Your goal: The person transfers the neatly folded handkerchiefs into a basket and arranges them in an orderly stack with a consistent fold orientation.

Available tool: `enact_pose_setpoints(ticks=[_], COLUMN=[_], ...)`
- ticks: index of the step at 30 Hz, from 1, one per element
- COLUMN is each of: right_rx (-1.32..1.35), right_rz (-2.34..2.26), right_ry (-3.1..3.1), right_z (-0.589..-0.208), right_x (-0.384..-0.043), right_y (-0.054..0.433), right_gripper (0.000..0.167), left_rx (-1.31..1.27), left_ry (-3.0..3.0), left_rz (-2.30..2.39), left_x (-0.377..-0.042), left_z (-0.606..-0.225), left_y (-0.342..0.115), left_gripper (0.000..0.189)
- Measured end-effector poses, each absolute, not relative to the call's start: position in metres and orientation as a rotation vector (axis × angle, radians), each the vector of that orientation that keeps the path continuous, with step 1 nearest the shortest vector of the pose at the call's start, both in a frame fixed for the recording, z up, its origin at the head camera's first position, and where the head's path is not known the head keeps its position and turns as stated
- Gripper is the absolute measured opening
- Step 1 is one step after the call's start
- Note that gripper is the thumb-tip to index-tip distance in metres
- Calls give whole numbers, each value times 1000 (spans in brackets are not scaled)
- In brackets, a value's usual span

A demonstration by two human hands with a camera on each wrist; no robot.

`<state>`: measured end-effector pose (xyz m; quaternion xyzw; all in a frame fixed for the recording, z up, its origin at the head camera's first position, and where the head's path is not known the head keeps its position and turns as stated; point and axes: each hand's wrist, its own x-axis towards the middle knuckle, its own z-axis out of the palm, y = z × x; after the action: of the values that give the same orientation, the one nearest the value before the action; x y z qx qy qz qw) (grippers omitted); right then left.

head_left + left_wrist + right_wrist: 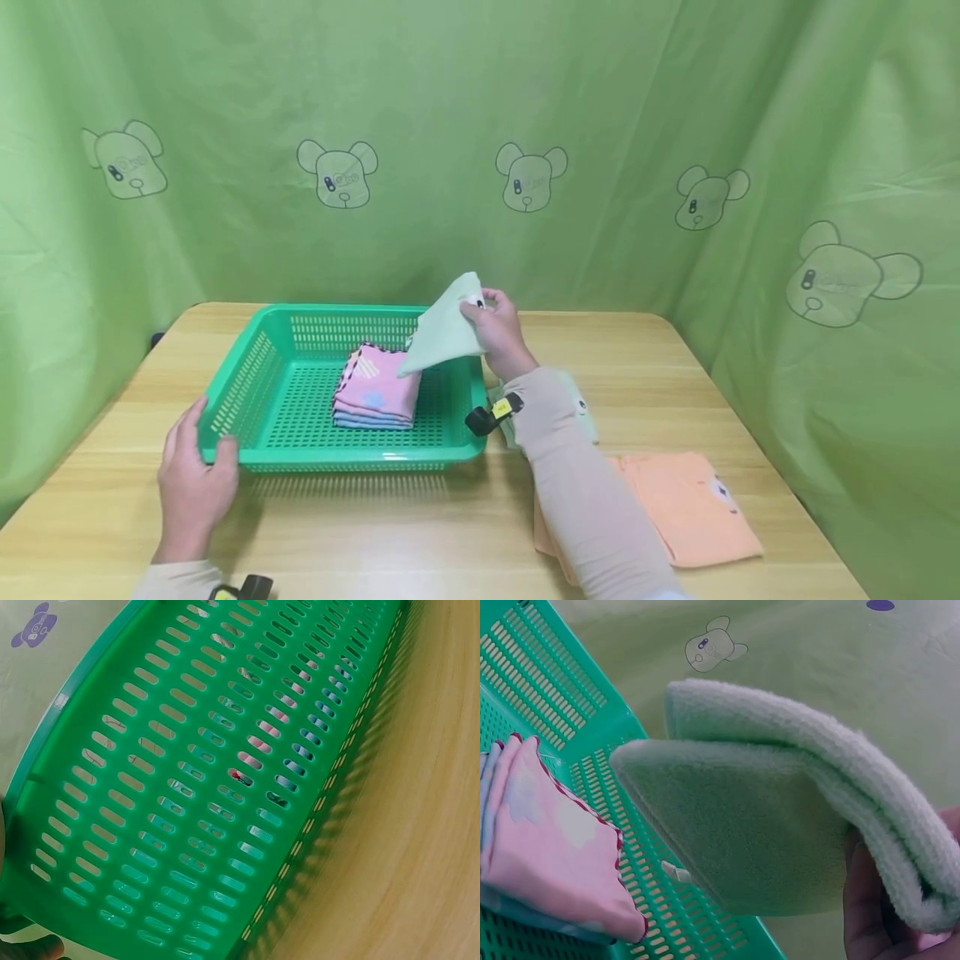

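My right hand (501, 329) pinches a folded mint-green towel (447, 329), thumb on the near face, over the right side of a green plastic basket (337, 457). In the right wrist view the towel (742, 817) shows thick terry layers and a small white tag. Inside the basket lies a stack of folded cloths, pink ones (378, 379) with a checked edge above blue ones (372, 419). My left hand (197, 479) holds the basket's near left corner, fingers along the left side and thumb at the front rim. Only part of that hand shows in the left wrist view.
Right of the basket, another mint-green folded cloth (581, 408) lies partly behind my right forearm. Nearer, orange folded cloths (693, 508) with a printed face lie on the wooden table (390, 542). A green curtain (435, 83) with bear outlines surrounds the table's back and sides.
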<state>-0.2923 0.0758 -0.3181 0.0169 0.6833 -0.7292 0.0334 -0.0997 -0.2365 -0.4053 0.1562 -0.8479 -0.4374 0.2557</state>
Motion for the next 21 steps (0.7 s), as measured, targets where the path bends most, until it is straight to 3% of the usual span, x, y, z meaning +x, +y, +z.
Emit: enact_pose_setpoints(ticks=[21], right_rx=[164], right_rz=[-2344], right_ry=[1953], right_z=[-333], right_x=[-292], right_y=[40], right_gripper=[41], left_rx=[397], left_ry=[-2280], left_rz=[-1155], left_x=[-100], left_z=[-407], left_y=[-237], left_gripper=[59])
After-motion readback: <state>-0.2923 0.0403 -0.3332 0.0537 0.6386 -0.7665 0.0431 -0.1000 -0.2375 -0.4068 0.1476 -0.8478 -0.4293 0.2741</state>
